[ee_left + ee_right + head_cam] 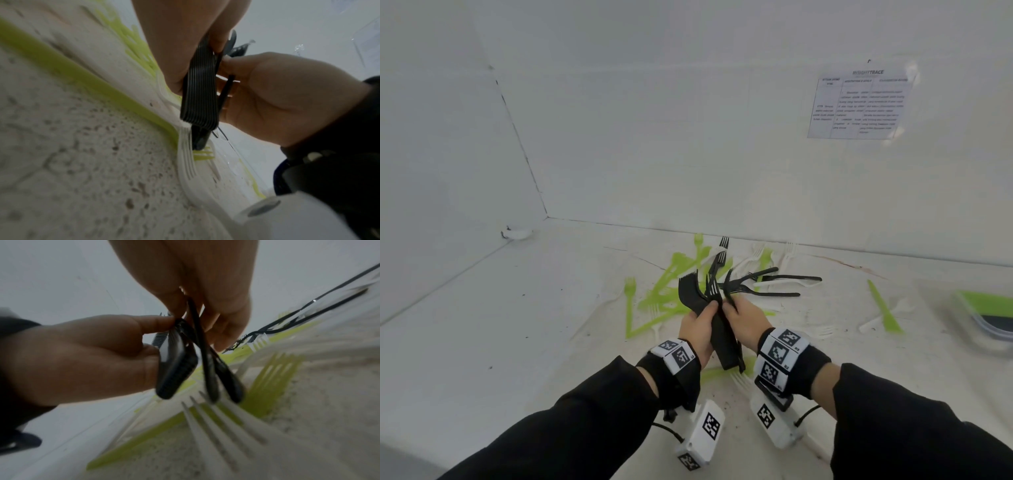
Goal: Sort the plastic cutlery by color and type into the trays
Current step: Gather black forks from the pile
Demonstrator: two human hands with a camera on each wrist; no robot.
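- Because its fingers curl round the handle end, the left hand (697,330) keeps the stack of black plastic knives (717,325) squared and raised over the near middle of the white tabletop (517,325), probably gathering one colour and type before traying.
- The right hand (746,320) pinches black plastic forks (732,291) against that stack, apparently to add or align them.
- Far behind lie loose lime-green plastic cutlery (664,298) and white pieces; a clear lidded tray (986,315) sits far right.
- Only the left wrist view shows the handles (199,95) nested edge to edge; only the head view shows the tray.
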